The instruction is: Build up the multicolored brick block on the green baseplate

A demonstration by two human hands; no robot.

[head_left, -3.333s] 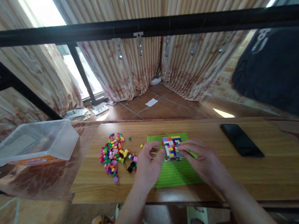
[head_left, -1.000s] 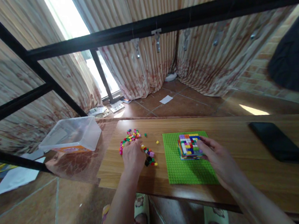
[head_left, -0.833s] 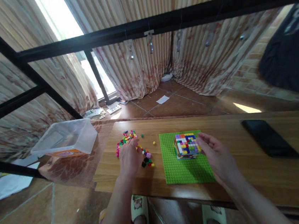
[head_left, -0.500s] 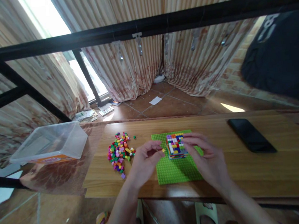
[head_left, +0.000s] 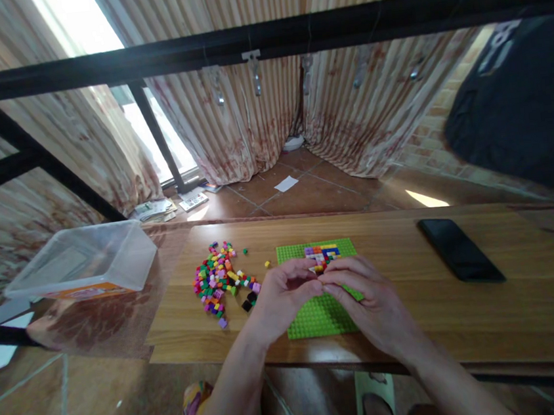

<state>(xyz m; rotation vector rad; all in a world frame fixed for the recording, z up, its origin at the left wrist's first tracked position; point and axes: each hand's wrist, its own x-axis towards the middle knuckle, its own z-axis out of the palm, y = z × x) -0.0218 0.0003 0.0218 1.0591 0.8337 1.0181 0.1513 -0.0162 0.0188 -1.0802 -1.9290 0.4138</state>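
My left hand and my right hand meet at their fingertips, both closed in a pinch. Whatever lies between the fingers is too small or hidden to make out. Just behind them stands a block of many-coloured toy bricks, its front and lower part covered by my hands. It sits on a green studded baseplate. To the left of my left hand lies a loose pile of small coloured bricks, with black bricks at its near edge. A single yellow brick rests between pile and baseplate.
All this is on a wooden table. A black phone lies to the right. A clear plastic bin stands beyond the table's left end. Across the view runs a black metal bar with hanging clips.
My left hand, which held a small yellow brick, has moved right. My right hand has left the brick block and come nearer, so their fingertips now meet in front of it.
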